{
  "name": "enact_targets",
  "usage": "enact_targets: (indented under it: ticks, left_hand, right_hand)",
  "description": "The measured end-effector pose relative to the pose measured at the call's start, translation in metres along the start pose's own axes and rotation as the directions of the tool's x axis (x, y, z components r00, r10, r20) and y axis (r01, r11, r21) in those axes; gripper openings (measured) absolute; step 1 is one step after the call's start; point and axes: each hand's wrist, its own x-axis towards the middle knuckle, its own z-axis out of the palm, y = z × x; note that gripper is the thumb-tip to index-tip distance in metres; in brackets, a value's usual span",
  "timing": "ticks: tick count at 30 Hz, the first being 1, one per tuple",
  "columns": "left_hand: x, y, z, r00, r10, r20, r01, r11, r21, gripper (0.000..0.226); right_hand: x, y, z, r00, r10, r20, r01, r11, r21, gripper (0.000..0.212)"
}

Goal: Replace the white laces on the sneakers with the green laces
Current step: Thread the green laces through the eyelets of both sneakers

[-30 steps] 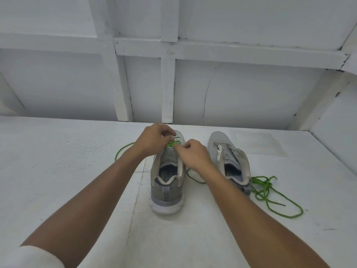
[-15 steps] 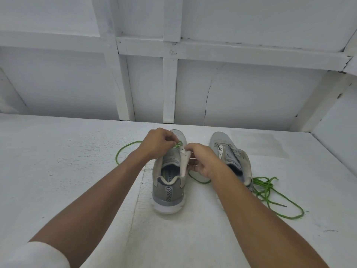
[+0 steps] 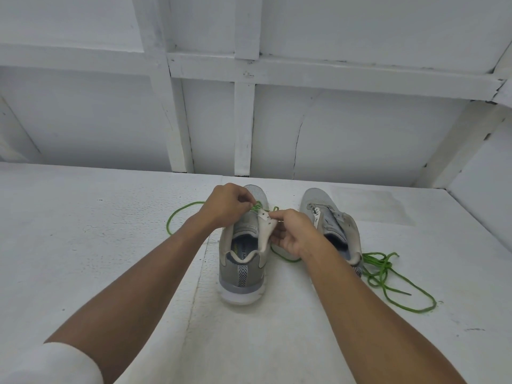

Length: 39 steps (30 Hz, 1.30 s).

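Observation:
Two grey sneakers stand side by side with heels toward me on the white surface. Over the left sneaker (image 3: 242,261), my left hand (image 3: 225,205) pinches the green lace (image 3: 177,220) near the front eyelets. My right hand (image 3: 288,232) grips that sneaker's right eyelet flap and folds it outward, so its holes show. This lace loops out to the left and also runs under my right hand. The right sneaker (image 3: 332,220) holds no lace. A second green lace (image 3: 388,275) lies bunched beside its heel on the right.
The white surface (image 3: 97,245) ends at a white panelled wall (image 3: 332,120) just behind the sneakers' toes. A side wall (image 3: 487,176) closes in at the far right.
My right hand has shifted from the lace at the middle of the left sneaker to its right eyelet flap and pulled it outward. My left hand stays pinching the lace.

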Motion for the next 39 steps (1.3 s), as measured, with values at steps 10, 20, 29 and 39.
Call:
enact_targets:
  ticks: [10,20,29,39]
  left_hand:
    - [-0.0011,0.0038,0.0023,1.0,0.014,0.01,-0.015,0.999,0.043,0.018]
    - [-0.0011,0.0077,0.0054,1.0,0.024,0.014,-0.025,0.997,0.075,0.016]
    - [-0.0009,0.0082,0.0078,0.999,0.023,0.024,-0.025,0.998,0.062,0.017]
    - [-0.0008,0.0075,0.0099,0.999,0.02,0.029,-0.021,0.998,0.057,0.017]
  right_hand:
    - [0.0017,0.0019,-0.0017,1.0,0.02,-0.007,-0.019,0.999,0.029,0.015]
    - [0.0013,0.0025,-0.0032,1.0,0.014,0.005,-0.014,1.0,0.022,0.015]
    - [0.0025,0.0029,-0.0028,1.0,0.023,0.003,-0.023,0.999,0.034,0.012]
    - [0.0012,0.0026,-0.0028,1.0,0.011,0.007,-0.011,1.0,0.027,0.013]
